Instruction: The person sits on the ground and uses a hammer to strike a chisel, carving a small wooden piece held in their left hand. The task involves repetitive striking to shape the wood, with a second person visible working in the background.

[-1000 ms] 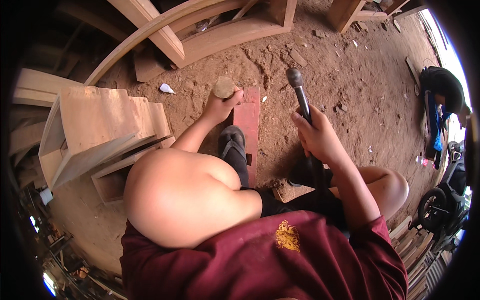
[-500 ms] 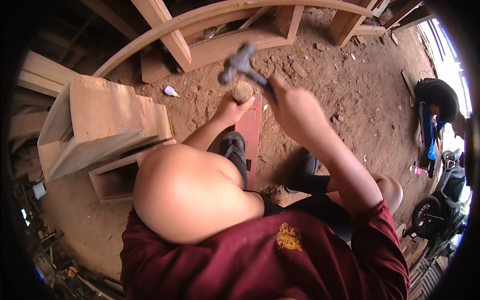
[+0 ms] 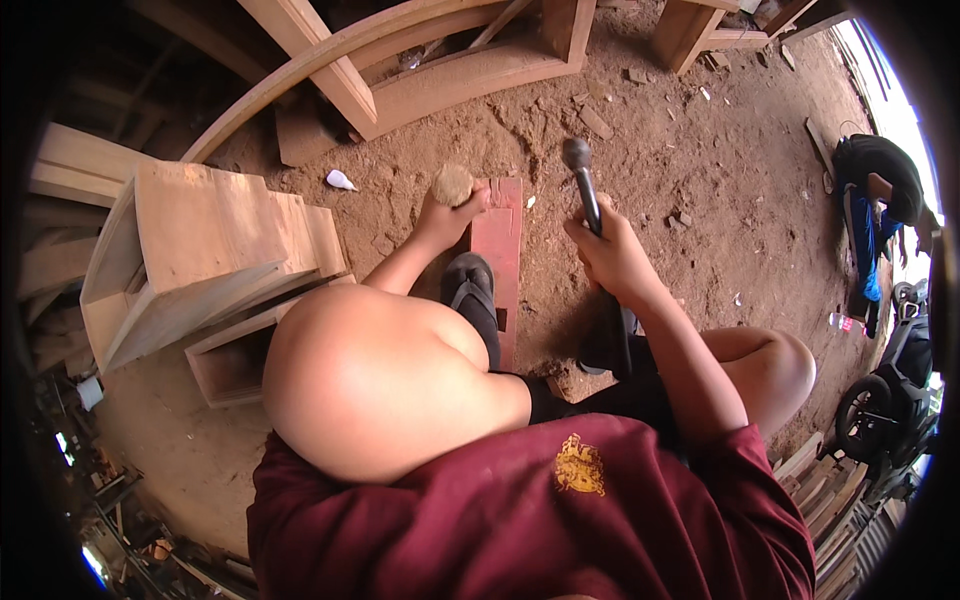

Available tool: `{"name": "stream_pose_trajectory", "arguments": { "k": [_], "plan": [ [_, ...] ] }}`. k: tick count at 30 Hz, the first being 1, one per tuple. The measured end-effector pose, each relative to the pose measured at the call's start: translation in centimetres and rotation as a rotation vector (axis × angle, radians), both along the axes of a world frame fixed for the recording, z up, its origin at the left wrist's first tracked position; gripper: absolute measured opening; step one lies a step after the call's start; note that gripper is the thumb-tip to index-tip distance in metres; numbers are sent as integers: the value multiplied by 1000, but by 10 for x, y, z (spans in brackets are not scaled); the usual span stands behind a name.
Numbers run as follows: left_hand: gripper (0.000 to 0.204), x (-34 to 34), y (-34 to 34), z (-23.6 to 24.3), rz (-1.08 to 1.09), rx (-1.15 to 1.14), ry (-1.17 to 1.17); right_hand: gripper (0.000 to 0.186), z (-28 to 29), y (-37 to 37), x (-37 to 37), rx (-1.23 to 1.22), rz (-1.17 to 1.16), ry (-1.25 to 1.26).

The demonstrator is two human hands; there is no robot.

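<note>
My left hand (image 3: pixel 438 222) is closed around an upright tool with a thick, round wooden handle (image 3: pixel 453 185). Only the pale top end of that handle shows, and its lower part is hidden by the hand. It stands by the left edge of a red-painted board (image 3: pixel 506 260) near my foot. To the right of the board, my right hand (image 3: pixel 612 255) grips a hammer (image 3: pixel 588 190) by its long black shaft. The dark metal head points away from me, apart from the wooden handle.
Curved wooden furniture frames (image 3: pixel 470 95) lie along the far side. A pale wooden cabinet piece (image 3: pixel 205 225) stands at left, beside a small open box (image 3: pixel 235 360). A white bottle (image 3: pixel 340 180) lies on the dirt floor. Another person (image 3: pixel 880 190) bends at far right, near a motorbike (image 3: pixel 880 400).
The hammer has swung away from the wooden handle to the right, and my right hand has dropped nearer to me. My left hand and its tool have shifted slightly left.
</note>
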State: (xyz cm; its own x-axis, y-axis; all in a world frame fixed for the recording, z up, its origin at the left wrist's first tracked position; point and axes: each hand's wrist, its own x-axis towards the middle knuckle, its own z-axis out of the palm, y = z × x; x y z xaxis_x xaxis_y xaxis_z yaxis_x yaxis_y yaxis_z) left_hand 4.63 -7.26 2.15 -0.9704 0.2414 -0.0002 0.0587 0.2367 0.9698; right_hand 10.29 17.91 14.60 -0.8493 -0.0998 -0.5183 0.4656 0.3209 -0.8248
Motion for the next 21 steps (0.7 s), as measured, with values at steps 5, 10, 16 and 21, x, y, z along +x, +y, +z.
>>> {"name": "stream_pose_trajectory", "arguments": {
  "k": [5,10,16,21],
  "plan": [
    [12,1,-5,-15,22,127,133,16,-26,25,17,-225,-195,-176],
    [9,-26,-8,-9,9,124,-7,16,-26,26,10,-329,-239,-231],
    [8,-24,-7,-5,-30,83,52,17,-12,18,11,-303,-157,-248],
    [9,-19,-8,-9,-51,80,14,17,-8,15,12,-283,-153,-247]
  ]
}}
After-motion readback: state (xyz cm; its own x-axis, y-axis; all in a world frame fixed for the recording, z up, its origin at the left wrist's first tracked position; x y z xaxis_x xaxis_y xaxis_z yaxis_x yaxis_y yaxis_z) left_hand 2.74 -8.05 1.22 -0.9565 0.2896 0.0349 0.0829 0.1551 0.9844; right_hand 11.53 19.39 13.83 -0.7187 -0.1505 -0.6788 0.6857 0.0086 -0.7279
